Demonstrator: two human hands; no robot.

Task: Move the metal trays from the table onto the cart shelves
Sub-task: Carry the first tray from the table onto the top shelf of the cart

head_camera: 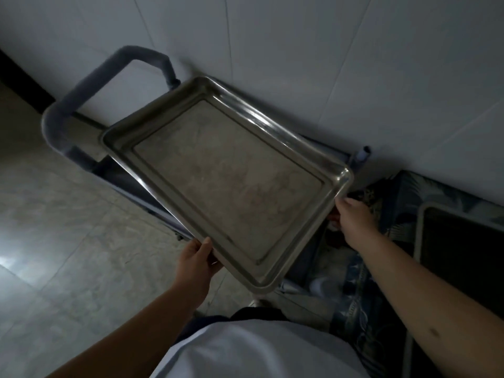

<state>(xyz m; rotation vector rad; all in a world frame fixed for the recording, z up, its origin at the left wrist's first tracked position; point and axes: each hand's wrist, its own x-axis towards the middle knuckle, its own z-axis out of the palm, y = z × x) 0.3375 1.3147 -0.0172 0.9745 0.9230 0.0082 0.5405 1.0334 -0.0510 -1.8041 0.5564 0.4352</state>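
White shirt fabric [245, 350] fills the bottom of the frame, closest to the lens, with both bare forearms reaching forward from it. Left hand [195, 261] has its grip closed on the near left edge of a shallow rectangular stainless-steel tray [226, 175], thumb lying over the rim and fingers hidden beneath. Right hand [353, 216] has its grip closed on the tray's right corner, fingers mostly concealed under the rim. Held in the air between the two hands, the tray is tilted, its long axis running from the near right toward the far left, with the far short end pointing at the blue-grey padded tubular handle [95, 85] of a cart [131, 184]. Most of the cart's frame and shelves are hidden beneath the tray; only the handle, a strip of edge and one post tip [362, 154] by the white wall [300, 50] show. To the right, a blue leaf-patterned cloth covers the counter [409, 197], where a second metal tray [452, 241] lies, cut off by the frame edge. Pale tiled floor [68, 227] spreads at left. No writing can be read; the scene is dim and soft.
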